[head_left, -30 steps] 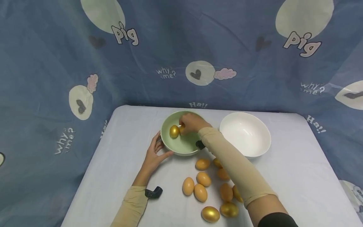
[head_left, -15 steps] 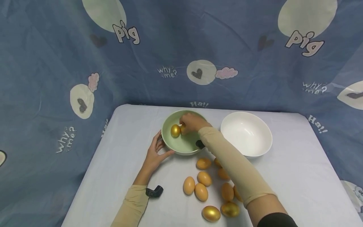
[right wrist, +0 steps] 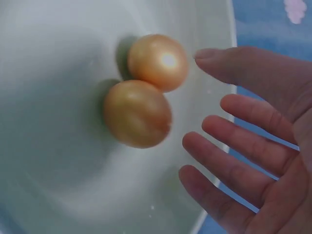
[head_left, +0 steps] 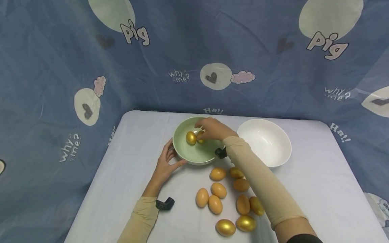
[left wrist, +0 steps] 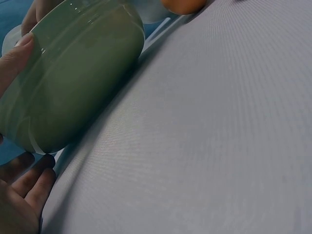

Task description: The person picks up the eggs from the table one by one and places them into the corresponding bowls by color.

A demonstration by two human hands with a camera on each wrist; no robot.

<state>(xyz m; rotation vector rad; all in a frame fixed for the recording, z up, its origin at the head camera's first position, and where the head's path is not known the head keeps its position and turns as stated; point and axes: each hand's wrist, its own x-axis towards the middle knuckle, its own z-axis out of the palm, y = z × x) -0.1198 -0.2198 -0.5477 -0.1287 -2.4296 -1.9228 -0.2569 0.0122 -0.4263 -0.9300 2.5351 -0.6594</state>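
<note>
A pale green bowl [head_left: 194, 153] stands at the back of the table with two golden eggs side by side in it, the left egg [head_left: 191, 138] in plain sight and the right egg [head_left: 200, 137] partly covered by fingers. My left hand [head_left: 165, 167] grips the bowl's near left side, thumb and fingers spread round its outer wall. In the left wrist view the thumb [left wrist: 14, 61] lies against the green wall. Over the bowl's right half is my right hand [head_left: 214, 129], and its fingers [right wrist: 224, 161] are parted and apart from both eggs in the right wrist view.
A white bowl [head_left: 263, 143] stands to the right, beside my right forearm. Nearer me lie several brown eggs [head_left: 215, 205] and several golden eggs [head_left: 225, 227]. A blue printed cloth [head_left: 170, 44] hangs behind the white-covered table [head_left: 310, 189].
My right hand has let go of the second golden egg, opened its fingers and drawn up to the right. Both eggs shift slightly right in the bowl. My left hand stays at the bowl.
</note>
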